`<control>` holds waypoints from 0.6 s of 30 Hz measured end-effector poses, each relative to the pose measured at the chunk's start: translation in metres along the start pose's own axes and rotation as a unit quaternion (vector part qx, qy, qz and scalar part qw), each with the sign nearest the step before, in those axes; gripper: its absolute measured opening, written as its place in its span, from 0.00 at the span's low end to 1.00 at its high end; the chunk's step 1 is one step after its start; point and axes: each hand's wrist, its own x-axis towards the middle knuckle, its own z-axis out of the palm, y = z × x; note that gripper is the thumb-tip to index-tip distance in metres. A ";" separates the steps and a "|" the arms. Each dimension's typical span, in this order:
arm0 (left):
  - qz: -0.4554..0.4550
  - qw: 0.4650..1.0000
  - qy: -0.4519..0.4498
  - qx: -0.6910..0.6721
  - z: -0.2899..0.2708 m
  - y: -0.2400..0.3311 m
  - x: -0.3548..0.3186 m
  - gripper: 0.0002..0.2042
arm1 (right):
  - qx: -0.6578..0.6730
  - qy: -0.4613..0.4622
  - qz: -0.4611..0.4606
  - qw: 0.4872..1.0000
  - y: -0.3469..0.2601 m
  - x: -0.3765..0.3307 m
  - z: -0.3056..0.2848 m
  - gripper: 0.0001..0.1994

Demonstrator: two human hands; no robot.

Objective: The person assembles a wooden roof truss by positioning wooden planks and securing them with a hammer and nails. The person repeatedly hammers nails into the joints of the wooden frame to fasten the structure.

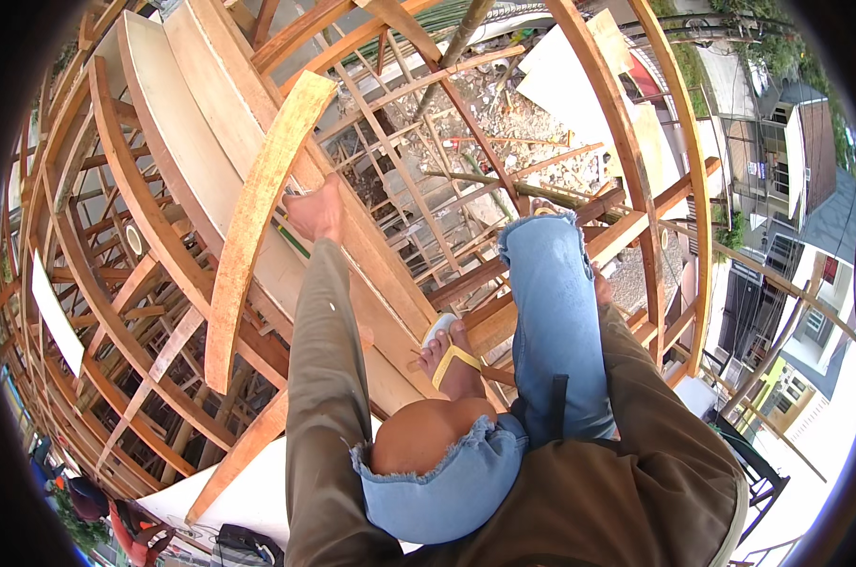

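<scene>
My left hand (320, 210) reaches forward to the edge of a short sawn wooden board (263, 217). Its fingers close at the board's right edge and partly go out of sight behind it. By these fingers shows a thin green and yellow stick-like thing (294, 240), too small to name. Most of my right hand (603, 290) is hidden by my right knee in torn blue jeans (551, 274); its fingers cannot be made out. Below the left hand runs a long, thick wooden beam (381, 265). My foot in a yellow-strapped flip-flop (454, 364) rests beside that beam.
Curved wooden ribs (149, 203) form an open frame on the left, with more ribs (622, 132) at right. Through the gaps, ground strewn with debris (485, 123) lies far below. A person in red (130, 529) is at lower left. Overhead wires and houses (811, 246) stand right.
</scene>
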 end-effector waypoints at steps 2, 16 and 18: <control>0.011 1.000 0.009 0.004 0.007 -0.015 0.001 0.44 | 0.074 0.031 0.019 0.997 0.003 -0.008 0.002 0.33; -0.049 0.993 0.002 -0.112 0.019 -0.001 0.033 0.49 | -0.164 0.220 -0.358 0.892 -0.118 -0.010 -0.006 0.17; -0.089 0.994 0.036 -0.055 0.022 0.007 0.030 0.46 | -0.111 0.180 -0.473 0.855 -0.189 0.020 0.002 0.17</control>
